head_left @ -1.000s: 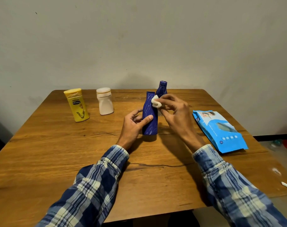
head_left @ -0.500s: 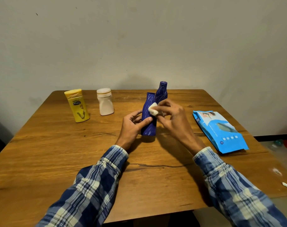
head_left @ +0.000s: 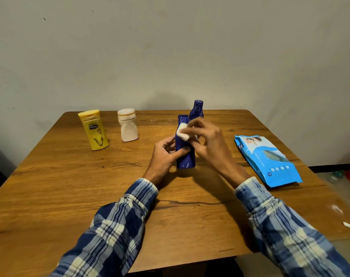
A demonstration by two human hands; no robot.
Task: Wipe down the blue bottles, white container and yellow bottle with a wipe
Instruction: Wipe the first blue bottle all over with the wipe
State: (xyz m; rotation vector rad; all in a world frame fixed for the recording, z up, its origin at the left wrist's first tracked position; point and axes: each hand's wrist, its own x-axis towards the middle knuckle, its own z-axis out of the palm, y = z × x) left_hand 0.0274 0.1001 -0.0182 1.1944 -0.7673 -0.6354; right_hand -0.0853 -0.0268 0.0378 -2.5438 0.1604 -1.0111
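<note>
A plain grey wall (head_left: 170,47) is seen behind a brown wooden table (head_left: 50,196), whose top fills the lower part of the view. Two forearms in blue-and-cream checked shirt sleeves (head_left: 110,226) are stretched over it from the near edge. A flat light-blue plastic pack of wipes (head_left: 270,162) is laid near the right edge, well apart from everything else. At the far left a tall yellow plastic bottle with a flip cap (head_left: 94,130) is stood upright, and just beside it, to its right, a squat white plastic container with a round lid (head_left: 128,125). Near the middle of the table a dark blue flat-sided bottle (head_left: 185,156) is stood on its base; its lower body is gripped by the left hand (head_left: 164,156), thumb in front and fingers curled behind. A second dark blue bottle with a narrow neck (head_left: 197,109) is placed directly behind it – whether the two touch cannot be told. The right hand (head_left: 208,142) is held at the near bottle's upper part, and a small wadded white wipe (head_left: 182,132) is pinched in its fingertips and pressed against the blue surface.
</note>
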